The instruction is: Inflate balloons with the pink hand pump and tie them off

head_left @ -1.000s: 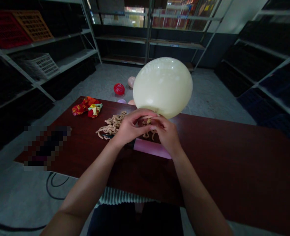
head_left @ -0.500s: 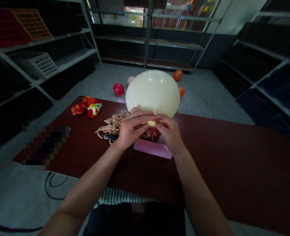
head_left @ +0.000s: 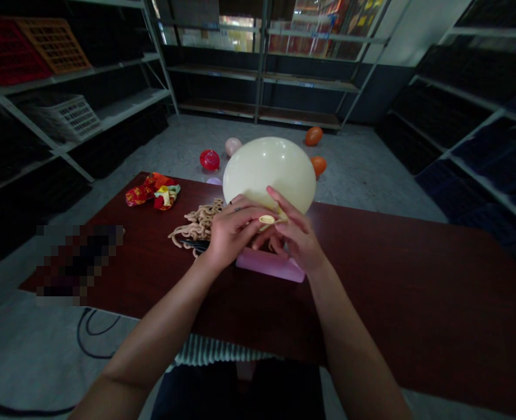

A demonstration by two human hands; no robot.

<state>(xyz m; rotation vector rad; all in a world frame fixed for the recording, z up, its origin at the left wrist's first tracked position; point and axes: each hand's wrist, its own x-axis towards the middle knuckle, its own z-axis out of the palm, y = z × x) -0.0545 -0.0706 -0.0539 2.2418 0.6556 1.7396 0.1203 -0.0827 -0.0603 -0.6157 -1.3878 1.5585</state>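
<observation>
A large cream balloon (head_left: 264,169), blown up, stands beyond my hands over the table's far edge. My left hand (head_left: 229,233) is closed on its neck, the thumb and fingers pinching it. The yellowish rolled mouth of the neck (head_left: 266,220) points towards me. At the right side of the neck, my right hand (head_left: 300,239) has its index finger raised and other fingers curled, with a thin pale strip of the neck at its fingertips. Below both hands lies a pink box-like piece (head_left: 270,266), partly covered by my right fingers.
Tan uninflated long balloons (head_left: 200,219) lie in a heap left of my hands, with a black thing (head_left: 195,244) against them. Crumpled red and yellow pieces (head_left: 155,189) lie farther left on the dark table (head_left: 397,274). Several small balloons (head_left: 209,160) rest on the floor; shelves (head_left: 258,73) stand behind.
My right fingers have spread, and the index finger has lifted towards the balloon. The balloon sits a little lower in view. My left hand keeps its grip on the neck.
</observation>
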